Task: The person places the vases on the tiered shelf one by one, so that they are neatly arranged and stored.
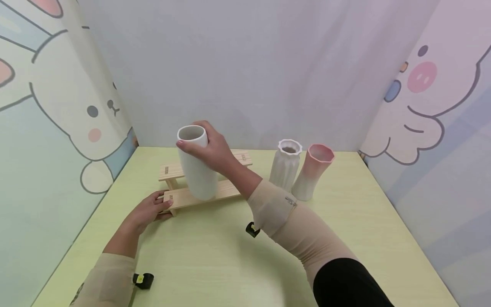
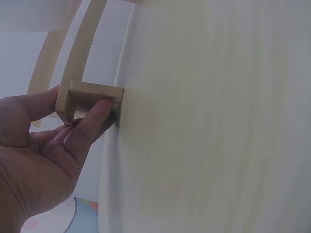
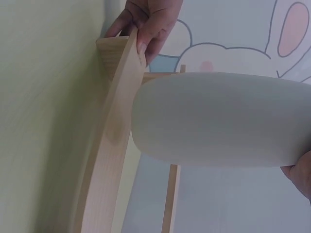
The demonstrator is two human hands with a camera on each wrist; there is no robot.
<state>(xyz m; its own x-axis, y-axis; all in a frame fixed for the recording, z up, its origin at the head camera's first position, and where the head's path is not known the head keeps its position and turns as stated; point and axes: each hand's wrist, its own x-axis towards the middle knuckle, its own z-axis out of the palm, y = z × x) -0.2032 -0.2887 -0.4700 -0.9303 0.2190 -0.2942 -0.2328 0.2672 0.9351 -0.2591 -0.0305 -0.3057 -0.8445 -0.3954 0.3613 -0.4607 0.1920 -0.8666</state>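
Note:
My right hand grips a tall plain white vase near its rim, thumb on the near side. The vase stands upright over the lower step of a two-tier wooden stand. In the right wrist view the vase's base is right by the step's top; whether they touch I cannot tell. My left hand holds the left end of that lower step. In the left wrist view, its thumb and fingers pinch around the board's end and a short wooden leg.
A white fluted vase and a pink-and-white vase stand side by side to the right of the stand, behind my right forearm. The pale yellow table meets a plain back curtain and cartoon-printed side panels.

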